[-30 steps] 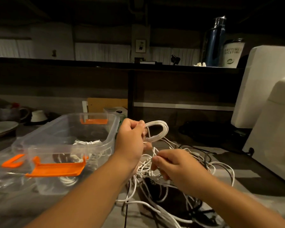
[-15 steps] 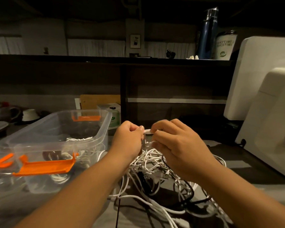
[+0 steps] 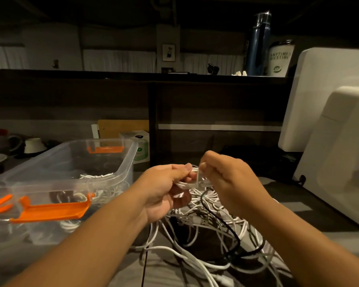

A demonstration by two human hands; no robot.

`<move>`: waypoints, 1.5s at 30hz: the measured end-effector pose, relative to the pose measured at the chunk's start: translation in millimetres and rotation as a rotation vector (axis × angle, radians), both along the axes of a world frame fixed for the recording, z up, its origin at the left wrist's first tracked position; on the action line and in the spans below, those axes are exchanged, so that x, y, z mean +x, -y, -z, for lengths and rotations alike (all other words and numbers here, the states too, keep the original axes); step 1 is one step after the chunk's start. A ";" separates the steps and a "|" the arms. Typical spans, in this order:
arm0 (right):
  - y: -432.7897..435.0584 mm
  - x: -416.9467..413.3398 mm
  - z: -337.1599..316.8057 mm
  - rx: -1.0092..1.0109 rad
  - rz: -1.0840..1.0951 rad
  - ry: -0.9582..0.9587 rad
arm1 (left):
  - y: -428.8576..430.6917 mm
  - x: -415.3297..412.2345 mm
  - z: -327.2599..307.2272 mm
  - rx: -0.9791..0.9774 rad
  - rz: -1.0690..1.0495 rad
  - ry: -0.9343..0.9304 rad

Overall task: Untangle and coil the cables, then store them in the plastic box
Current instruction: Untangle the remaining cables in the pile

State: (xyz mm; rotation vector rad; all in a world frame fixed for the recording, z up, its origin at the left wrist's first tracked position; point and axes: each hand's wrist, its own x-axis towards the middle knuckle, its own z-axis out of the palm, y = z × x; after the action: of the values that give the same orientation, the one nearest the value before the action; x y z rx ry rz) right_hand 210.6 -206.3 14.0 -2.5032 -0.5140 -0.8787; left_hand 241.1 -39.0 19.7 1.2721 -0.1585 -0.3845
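Left hand [image 3: 166, 189] and right hand [image 3: 226, 181] both pinch a small white cable coil [image 3: 195, 180] with curled fingers, above the tangled pile [image 3: 195, 220] at the bench's near edge. Its tail may snag the black cable [image 3: 220, 220], loosening the coil before it reaches the plastic box [image 3: 131, 168] at the left.

Two hands are in view, the left hand [image 3: 164, 189] and the right hand [image 3: 226, 181], with one small white coil [image 3: 195, 181] pinched between them. Below them lie a tangle of white cables [image 3: 195, 255] too knotted to count and one black cable [image 3: 235, 235] running through it. There is one clear plastic box [image 3: 131, 162] holding more white cable, number unclear, and three orange clips [image 3: 50, 210] show, two on the box ends and one further left, while on the shelf [image 3: 112, 72] stand one blue bottle [image 3: 257, 44] and one printed white cup [image 3: 280, 59], and two white panels [image 3: 323, 96] stand at the right.
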 end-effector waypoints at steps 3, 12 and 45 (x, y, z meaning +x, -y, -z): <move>5.2 -0.7 -1.0 0.210 -0.085 -0.025 | 0.5 -2.8 -0.5 0.026 0.028 0.057; 4.7 -1.1 -9.0 0.541 -0.055 -0.156 | -7.3 -7.7 -6.2 0.274 0.082 0.522; 6.3 1.1 -11.5 0.828 0.053 -0.716 | -14.9 -4.0 -4.0 0.074 0.020 0.562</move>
State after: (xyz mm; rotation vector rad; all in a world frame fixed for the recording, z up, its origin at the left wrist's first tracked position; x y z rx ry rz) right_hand 211.7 -212.5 25.5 -1.8534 0.1467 -0.0972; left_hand 237.1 -24.1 23.7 1.4281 -0.6381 -0.0400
